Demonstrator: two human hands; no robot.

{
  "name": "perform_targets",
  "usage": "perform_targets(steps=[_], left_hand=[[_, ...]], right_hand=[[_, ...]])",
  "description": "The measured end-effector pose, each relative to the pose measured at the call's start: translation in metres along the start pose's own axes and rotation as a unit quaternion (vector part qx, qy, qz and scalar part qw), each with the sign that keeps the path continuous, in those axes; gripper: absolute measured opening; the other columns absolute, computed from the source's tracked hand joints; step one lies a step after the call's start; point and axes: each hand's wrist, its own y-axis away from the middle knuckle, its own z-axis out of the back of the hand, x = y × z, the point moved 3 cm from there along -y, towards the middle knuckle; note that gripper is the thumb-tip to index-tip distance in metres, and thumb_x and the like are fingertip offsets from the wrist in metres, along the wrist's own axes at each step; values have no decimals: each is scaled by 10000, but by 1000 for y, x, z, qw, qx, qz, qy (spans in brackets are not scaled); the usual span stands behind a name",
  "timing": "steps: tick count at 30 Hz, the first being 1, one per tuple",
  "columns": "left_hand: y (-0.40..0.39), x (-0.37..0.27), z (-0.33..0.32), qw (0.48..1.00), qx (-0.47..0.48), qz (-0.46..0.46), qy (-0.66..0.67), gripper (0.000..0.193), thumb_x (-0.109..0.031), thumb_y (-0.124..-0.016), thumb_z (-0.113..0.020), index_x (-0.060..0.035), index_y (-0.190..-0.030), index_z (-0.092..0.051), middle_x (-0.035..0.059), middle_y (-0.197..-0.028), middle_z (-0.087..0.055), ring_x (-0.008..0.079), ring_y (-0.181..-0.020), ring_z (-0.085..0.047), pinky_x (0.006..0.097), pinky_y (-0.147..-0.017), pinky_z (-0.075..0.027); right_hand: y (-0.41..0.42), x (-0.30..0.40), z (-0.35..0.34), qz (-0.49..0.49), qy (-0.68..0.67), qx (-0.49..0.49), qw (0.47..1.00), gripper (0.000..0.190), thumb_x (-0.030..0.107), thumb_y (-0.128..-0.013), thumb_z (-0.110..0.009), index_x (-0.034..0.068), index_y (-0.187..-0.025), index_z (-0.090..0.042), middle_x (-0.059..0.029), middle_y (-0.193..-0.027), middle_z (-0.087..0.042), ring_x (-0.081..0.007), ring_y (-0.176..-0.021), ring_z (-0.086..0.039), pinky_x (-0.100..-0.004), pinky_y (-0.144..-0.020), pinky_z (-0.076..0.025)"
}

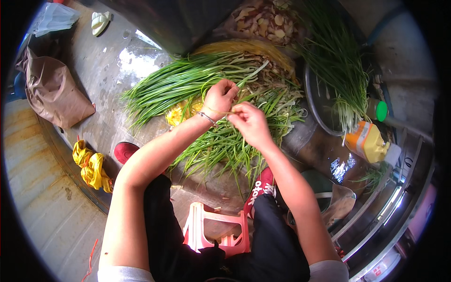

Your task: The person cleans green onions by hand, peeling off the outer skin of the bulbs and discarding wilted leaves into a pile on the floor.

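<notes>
My left hand [220, 97] is closed on the pale stem of a green onion [253, 74], whose white end points up and to the right. Just to the right, my right hand [246, 120] pinches a thin, yellowish strip of leaf that reaches toward my left wrist. Beyond my hands lies a large bundle of green onions [176, 79], leaves to the left and roots to the right, partly on a yellow plastic bag. Beneath and nearer to me, a loose heap of green leaves and peelings [225, 148] spreads over the floor between my feet.
A metal basin [310, 102] with more green onions [341, 70] stands at right, beside a yellow jug [368, 141]. Peeled pieces [275, 26] lie at the top. A pink plastic stool [220, 218] is between my legs. Brown bag [58, 90] and yellow bag [92, 167] lie left; metal rack [380, 211] at right.
</notes>
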Motion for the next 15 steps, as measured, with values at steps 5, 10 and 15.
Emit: perform_targets(steps=[5,10,15], left_hand=[[2,-2,8,991,91,58,73,143,-114,-862,-536,10,-931,-552,22,-755,-585,89,-707,-532,216,-671,-423],[11,-4,19,953,131,160,222,161,-97,-873,-493,-8,-1002,-530,48,-822,-572,117,-688,-525,239,-610,-419],[15,-14,7,895,210,167,355,219,-153,-873,-511,-51,-1066,-495,61,-826,-549,132,-691,-513,252,-558,-398]], right_hand=[[27,-44,86,-125,-82,-197,969,198,133,-796,-620,-13,-923,-581,-19,-684,-567,-94,-572,-512,-221,-555,-429],[41,-11,114,-134,615,35,776,242,215,-781,-619,7,-901,-597,-97,-698,-594,-218,-572,-592,-344,-538,-462],[23,36,90,-19,501,-53,864,143,173,-703,-645,33,-723,-623,-95,-739,-565,-273,-720,-604,-371,-639,-480]])
